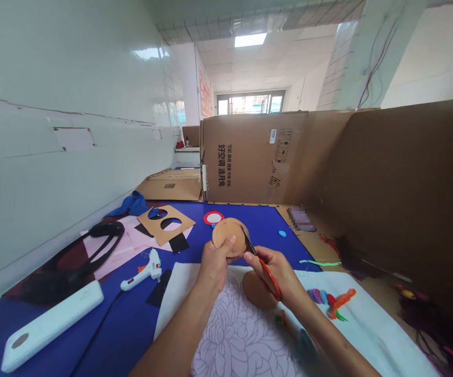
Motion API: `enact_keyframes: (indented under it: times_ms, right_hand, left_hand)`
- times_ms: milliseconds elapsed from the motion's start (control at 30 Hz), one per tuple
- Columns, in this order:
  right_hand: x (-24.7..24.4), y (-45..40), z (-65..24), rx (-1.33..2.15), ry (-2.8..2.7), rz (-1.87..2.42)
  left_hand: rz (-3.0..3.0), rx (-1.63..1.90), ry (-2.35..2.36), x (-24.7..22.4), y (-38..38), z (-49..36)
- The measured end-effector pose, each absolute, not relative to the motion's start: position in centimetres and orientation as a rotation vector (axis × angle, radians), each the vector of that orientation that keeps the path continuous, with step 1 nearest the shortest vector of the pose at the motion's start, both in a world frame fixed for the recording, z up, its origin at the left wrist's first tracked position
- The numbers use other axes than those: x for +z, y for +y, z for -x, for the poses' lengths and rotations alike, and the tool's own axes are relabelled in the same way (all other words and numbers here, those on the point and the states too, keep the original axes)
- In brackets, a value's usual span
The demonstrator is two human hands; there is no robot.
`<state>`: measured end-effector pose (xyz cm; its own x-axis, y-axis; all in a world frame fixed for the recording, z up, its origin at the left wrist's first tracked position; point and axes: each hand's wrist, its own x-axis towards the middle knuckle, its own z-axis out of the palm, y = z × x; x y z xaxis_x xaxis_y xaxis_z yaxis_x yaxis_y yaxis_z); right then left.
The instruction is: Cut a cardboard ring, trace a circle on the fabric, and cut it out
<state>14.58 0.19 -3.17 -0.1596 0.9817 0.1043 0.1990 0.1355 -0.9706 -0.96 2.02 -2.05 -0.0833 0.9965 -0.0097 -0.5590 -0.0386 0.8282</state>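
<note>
Cardboard disc is pinched by your left hand; your right hand has fingers curled around red-handled scissors, before printed carton.

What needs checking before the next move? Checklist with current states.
1. Left hand gripping the cardboard disc: ok.
2. Right hand on the scissors: ok.
3. Scissor blades at the disc: ok.
4. Blades lined up with a cutting line: cannot tell.
5. White sheet free of loose items: not ok, a second disc lies on it.
6. Glue gun switched off: cannot tell; it lies to the left, apart from both hands.
</note>
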Motion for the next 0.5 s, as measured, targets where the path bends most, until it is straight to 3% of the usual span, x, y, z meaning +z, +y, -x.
enact_keyframes:
  times_ms: [500]
  right_hand:
    - [-3.28,0.50,-14.81,1.147,-1.511,1.170]
  left_hand:
    - [-0.763,1.486,0.855,-2.00,2.33,1.31]
